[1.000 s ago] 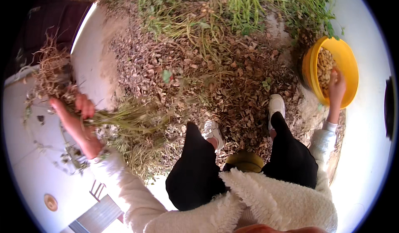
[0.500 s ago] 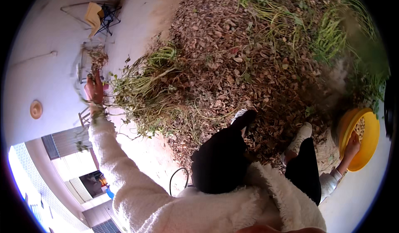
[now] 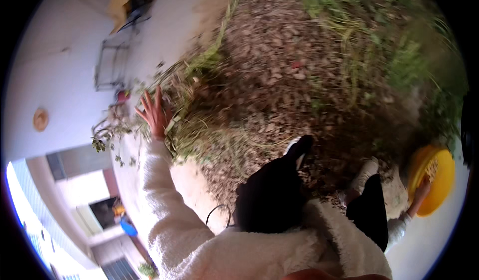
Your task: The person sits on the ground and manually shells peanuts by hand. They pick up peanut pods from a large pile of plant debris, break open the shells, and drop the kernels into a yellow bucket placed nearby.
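Note:
Fingers spread, my left hand (image 3: 154, 115) is at a loose pile of long green plant stalks (image 3: 192, 128), with leafy stems trailing to its left. At the right, my right hand (image 3: 421, 190) reaches into the yellow bucket (image 3: 439, 194), against a small heap of pale tan pods (image 3: 432, 167); its fingers are blurred and partly hidden, so their grip is unclear.
Dry brown leaves (image 3: 269, 70) cover the middle ground, with green vines (image 3: 406, 60) at upper right and my shoes (image 3: 364, 172) below. A folding chair (image 3: 119, 10), metal frame (image 3: 107, 63) and round hat-like object (image 3: 40, 119) are at the left, a blue container (image 3: 128, 227) farther down.
My left hand has let go of the rooty plant bundle, spread its fingers and moved rightward toward the stalk pile. The view has swung left; my right hand stays in the bucket.

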The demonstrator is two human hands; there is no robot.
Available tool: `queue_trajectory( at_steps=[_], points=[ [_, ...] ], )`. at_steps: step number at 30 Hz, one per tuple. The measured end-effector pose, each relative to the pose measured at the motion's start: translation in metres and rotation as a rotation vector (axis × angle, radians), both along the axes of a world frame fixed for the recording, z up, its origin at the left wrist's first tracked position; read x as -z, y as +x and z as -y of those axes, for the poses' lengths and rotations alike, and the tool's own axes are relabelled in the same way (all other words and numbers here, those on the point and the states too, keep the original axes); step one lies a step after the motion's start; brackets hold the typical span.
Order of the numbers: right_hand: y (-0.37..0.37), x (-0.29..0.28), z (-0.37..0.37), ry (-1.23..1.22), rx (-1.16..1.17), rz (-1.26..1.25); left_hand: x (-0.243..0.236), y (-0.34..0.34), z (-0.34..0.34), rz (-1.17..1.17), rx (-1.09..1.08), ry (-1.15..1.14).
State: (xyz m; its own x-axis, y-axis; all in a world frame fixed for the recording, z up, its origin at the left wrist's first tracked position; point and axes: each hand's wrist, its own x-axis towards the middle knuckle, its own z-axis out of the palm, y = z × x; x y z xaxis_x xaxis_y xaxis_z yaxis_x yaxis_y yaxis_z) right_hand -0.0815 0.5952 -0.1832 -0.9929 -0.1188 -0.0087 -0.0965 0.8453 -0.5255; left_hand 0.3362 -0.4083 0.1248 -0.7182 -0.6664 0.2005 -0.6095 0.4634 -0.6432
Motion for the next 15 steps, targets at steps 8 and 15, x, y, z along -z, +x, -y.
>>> queue_trajectory(
  at_steps=[8, 15],
  points=[
    [0.008, -0.054, 0.097, 0.193, 0.019, 0.107, 0.129, 0.075, 0.0, -0.128, -0.392, 0.884],
    [0.025, -0.116, 0.136, 0.13, 0.176, 0.035, -0.014, -0.062, 0.017, 0.804, -0.653, 1.009]
  ],
)
